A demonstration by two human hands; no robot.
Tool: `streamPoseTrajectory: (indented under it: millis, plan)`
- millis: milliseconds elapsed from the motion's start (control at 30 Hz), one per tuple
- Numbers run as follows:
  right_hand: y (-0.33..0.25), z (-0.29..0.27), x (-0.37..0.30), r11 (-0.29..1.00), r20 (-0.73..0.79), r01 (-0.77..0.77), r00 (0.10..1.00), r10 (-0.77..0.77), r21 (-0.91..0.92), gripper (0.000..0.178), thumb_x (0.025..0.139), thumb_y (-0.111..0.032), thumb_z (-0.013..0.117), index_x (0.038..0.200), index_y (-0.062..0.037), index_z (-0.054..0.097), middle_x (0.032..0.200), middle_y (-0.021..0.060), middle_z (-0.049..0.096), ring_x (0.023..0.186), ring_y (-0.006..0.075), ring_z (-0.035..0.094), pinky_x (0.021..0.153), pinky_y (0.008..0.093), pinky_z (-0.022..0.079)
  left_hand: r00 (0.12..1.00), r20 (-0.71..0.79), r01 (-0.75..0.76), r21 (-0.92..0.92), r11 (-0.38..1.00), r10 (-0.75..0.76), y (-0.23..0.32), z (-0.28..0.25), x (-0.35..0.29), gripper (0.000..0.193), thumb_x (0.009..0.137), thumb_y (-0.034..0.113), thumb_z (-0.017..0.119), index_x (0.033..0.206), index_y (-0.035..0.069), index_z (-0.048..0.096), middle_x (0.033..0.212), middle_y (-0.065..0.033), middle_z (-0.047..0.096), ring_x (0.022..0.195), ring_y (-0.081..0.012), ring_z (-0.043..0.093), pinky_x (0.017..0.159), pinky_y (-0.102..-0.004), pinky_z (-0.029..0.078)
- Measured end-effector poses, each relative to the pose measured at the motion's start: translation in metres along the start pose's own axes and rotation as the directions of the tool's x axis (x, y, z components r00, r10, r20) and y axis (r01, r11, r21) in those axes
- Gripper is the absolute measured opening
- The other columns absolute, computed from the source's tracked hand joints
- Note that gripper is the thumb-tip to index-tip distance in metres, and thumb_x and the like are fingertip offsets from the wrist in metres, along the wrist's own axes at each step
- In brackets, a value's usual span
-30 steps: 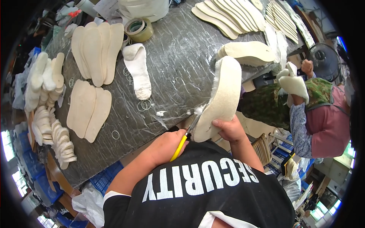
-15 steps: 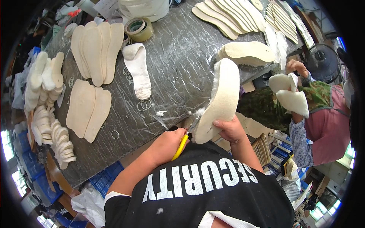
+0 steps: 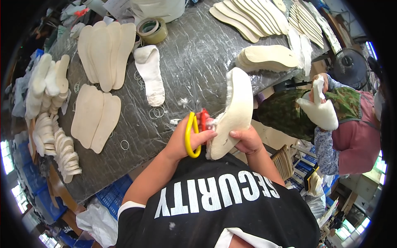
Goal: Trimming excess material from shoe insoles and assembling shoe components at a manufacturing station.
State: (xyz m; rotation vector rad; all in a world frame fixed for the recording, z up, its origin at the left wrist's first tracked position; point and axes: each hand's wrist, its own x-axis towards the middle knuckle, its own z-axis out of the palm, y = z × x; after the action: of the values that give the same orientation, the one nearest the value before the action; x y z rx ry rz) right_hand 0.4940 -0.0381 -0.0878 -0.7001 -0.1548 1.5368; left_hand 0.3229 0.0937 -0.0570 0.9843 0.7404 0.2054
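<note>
In front of my chest, my right hand point(image 3: 247, 139) is closed on the near right edge of a cream fleece insole point(image 3: 235, 111), thumb on its smooth face. The insole stands tilted, with fluffy pile along its left edge. My left hand point(image 3: 182, 136) keeps hold of scissors point(image 3: 193, 140) with yellow and red handles; their blades are hidden. The left thumb also presses the insole's lower left edge. White fluff point(image 3: 182, 101) lies on the table just beyond my left hand.
Flat insoles point(image 3: 105, 58) and a folded white fleece piece point(image 3: 149, 76) lie left on the dark, plastic-covered table point(image 3: 186, 62), near tape rolls point(image 3: 152, 31). More insoles point(image 3: 269, 58) are stacked right. A co-worker point(image 3: 351, 124) at right handles white fleece pieces.
My left hand has turned the scissors so both handles show, and its thumb now touches the insole. The insole has shifted slightly left and down. The co-worker's fleece pieces have moved.
</note>
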Motion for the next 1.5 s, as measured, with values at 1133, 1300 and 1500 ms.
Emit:
streamPoseTrajectory:
  millis: [1133,1300,1500]
  plan:
    - [-0.003,-0.016,-0.014,0.959,0.203,-0.231,0.943,0.262,-0.163,0.072,0.079,-0.035,0.075,0.134,-0.0018,0.041,0.126,0.0101,0.05,0.113,0.0174,0.052,0.094,0.0307,0.044,0.933,0.329,-0.334,0.637,0.695,0.147,0.024,0.011,0.019,0.04,0.078,0.002,0.072,0.112,0.004,0.05,0.099,-0.0067,0.064,0.091,-0.0114,0.059,0.082,-0.028,0.047]
    - [-0.023,-0.022,-0.02,0.808,0.103,-0.135,0.967,0.234,-0.573,0.058,0.081,-0.034,0.074,0.121,-0.0001,0.051,0.109,0.006,0.06,0.1,0.0125,0.056,0.086,0.0279,0.046,0.986,0.165,-0.1,0.496,0.863,0.02,0.009,0.007,0.024,0.029,0.079,-0.002,0.069,0.1,0.002,0.049,0.087,-0.0037,0.061,0.079,-0.009,0.057,0.072,-0.0248,0.047]
    - [-0.016,0.005,-0.012,0.004,0.148,0.156,0.941,-0.305,-0.988,0.025,0.067,-0.016,0.076,0.09,-0.0102,0.067,0.086,0.0074,0.064,0.083,0.0297,0.063,0.07,0.0385,0.05,0.993,0.108,-0.095,0.541,0.836,0.043,0.005,0.017,0.03,0.031,0.077,-0.002,0.071,0.099,0.001,0.048,0.084,-0.0047,0.062,0.076,-0.0091,0.058,0.071,-0.0231,0.047]
